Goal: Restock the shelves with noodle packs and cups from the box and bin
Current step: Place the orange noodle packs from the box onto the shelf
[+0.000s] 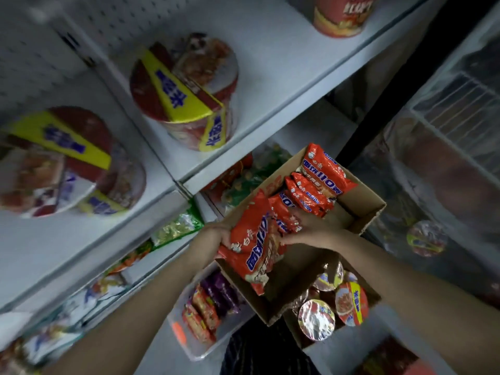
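Observation:
A cardboard box (362,201) below the shelves holds several orange noodle packs (316,182). My left hand (220,235) grips one large orange pack (257,247) by its left edge, lifted over the box. My right hand (308,231) reaches in from the right and holds a second orange pack (284,212) beside it. A second cardboard box (295,336) lower down holds several noodle cups (316,319). A clear bin (184,336) on the floor holds red and purple packs (208,309). Two big noodle bowls (186,93) (62,163) stand on the white shelf (284,63).
A red cup (341,14) stands at the shelf's top right. Lower shelves at left carry green and mixed packs (176,228). A glass-topped freezer (446,163) fills the right side. The view is motion-blurred.

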The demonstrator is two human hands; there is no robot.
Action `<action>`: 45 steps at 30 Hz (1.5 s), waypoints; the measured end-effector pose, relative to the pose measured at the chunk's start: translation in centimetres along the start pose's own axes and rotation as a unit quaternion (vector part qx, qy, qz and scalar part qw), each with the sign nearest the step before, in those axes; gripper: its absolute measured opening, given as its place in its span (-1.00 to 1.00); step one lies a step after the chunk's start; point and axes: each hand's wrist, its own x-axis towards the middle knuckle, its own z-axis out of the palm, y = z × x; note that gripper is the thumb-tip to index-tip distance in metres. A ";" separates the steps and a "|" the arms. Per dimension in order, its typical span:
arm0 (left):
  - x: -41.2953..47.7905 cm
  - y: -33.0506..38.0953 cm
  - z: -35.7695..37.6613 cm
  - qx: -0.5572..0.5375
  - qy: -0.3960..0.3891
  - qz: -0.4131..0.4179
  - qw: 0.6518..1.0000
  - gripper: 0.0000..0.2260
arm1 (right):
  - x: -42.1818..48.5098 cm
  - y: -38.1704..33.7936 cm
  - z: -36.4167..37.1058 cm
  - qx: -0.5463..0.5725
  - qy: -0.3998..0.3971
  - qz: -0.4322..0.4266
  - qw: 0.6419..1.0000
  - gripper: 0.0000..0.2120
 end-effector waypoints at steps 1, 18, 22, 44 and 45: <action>-1.7 1.3 -0.9 0.018 -0.012 0.025 0.999 -0.58 | -0.4 -1.2 -0.3 -0.004 -0.025 0.004 1.000 -0.14; -24.7 4.3 -12.4 -0.138 0.037 0.198 0.970 -0.89 | -9.1 -17.1 6.5 -0.069 -0.192 -0.103 0.973 -0.40; -30.2 -0.4 -16.6 -0.176 0.078 0.230 0.954 -0.79 | -11.8 -21.2 11.6 -0.087 -0.201 -0.155 0.963 -0.38; -50.1 -2.5 -27.2 -0.035 0.486 0.402 0.775 -0.68 | -23.2 -46.2 27.3 -0.089 -0.111 -0.516 0.845 -0.63; -50.3 -1.7 -27.6 -0.042 0.493 0.416 0.763 -0.71 | -23.3 -47.2 27.2 -0.088 -0.105 -0.529 0.837 -0.67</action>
